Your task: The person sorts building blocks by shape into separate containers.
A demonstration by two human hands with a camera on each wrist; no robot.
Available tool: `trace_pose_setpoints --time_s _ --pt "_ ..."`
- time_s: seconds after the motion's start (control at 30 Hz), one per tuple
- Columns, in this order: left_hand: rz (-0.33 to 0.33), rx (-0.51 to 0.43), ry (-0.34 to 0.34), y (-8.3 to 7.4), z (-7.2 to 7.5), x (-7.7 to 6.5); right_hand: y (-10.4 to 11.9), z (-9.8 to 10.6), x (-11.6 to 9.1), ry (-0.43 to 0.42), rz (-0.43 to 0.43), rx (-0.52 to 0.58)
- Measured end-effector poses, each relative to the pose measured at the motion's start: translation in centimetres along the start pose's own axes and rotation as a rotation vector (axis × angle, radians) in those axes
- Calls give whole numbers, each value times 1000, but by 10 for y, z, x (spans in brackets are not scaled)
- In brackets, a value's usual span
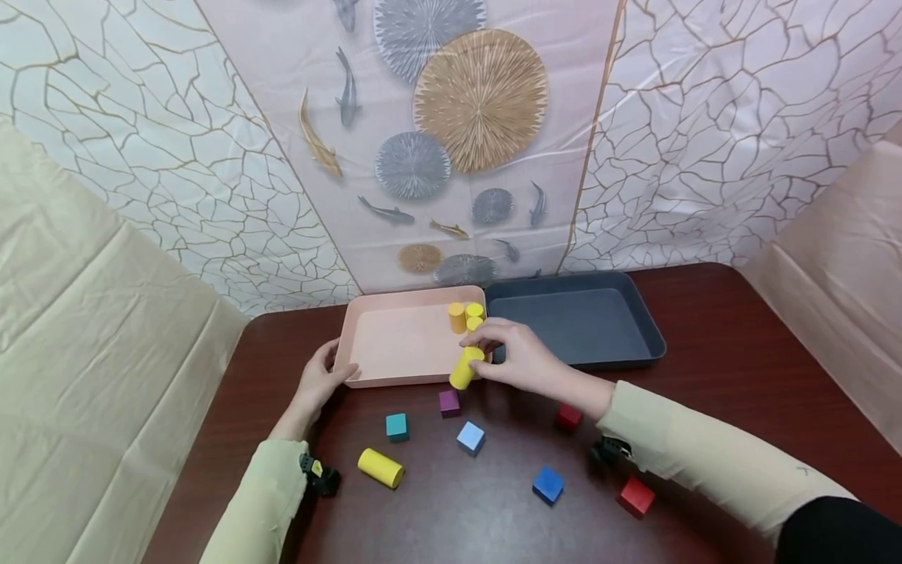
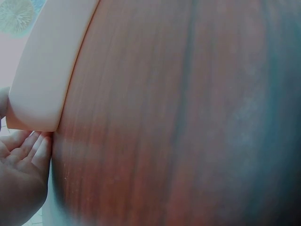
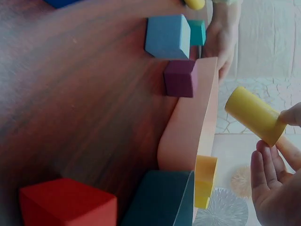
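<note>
Glossy red-brown table [image 1: 712,337]. Backdrop [image 1: 451,184]: fish-and-disc panel [image 1: 482,102] between 2 gold-veined white panels [image 1: 705,149]. Beige cloth [image 1: 84,352] left and right.

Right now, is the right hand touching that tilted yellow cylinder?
Touching: the right wrist view shows the right hand pinching the yellow cylinder between thumb and finger.

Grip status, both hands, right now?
Left grip: closed, holding the left end of the pale pink, shallow rectangular tray.
Right grip: closed, pinching a tilted, plain yellow cylinder between thumb and fingers.

Held cyl [image 1: 463,370] smooth, matt; tbl [image 1: 479,517] glossy wood-look.
</note>
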State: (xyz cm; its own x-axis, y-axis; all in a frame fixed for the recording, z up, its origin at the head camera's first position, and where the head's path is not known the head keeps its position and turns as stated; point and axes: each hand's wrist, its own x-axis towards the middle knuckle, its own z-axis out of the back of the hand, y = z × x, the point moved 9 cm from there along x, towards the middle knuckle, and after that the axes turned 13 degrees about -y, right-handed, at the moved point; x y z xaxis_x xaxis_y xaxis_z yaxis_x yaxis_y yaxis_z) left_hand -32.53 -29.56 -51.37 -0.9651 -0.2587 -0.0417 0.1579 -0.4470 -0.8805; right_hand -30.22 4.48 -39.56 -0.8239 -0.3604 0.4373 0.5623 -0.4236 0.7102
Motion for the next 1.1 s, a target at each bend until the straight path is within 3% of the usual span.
trace_pose_setpoints --time_s 0.27,1.1 --pt "-10 2 -2 0 0 -1 -6 5 17 -63 11 -8" --pt "-1 -3 -2 -1 -1 -2 -40 2 51 -103 -133 -39"
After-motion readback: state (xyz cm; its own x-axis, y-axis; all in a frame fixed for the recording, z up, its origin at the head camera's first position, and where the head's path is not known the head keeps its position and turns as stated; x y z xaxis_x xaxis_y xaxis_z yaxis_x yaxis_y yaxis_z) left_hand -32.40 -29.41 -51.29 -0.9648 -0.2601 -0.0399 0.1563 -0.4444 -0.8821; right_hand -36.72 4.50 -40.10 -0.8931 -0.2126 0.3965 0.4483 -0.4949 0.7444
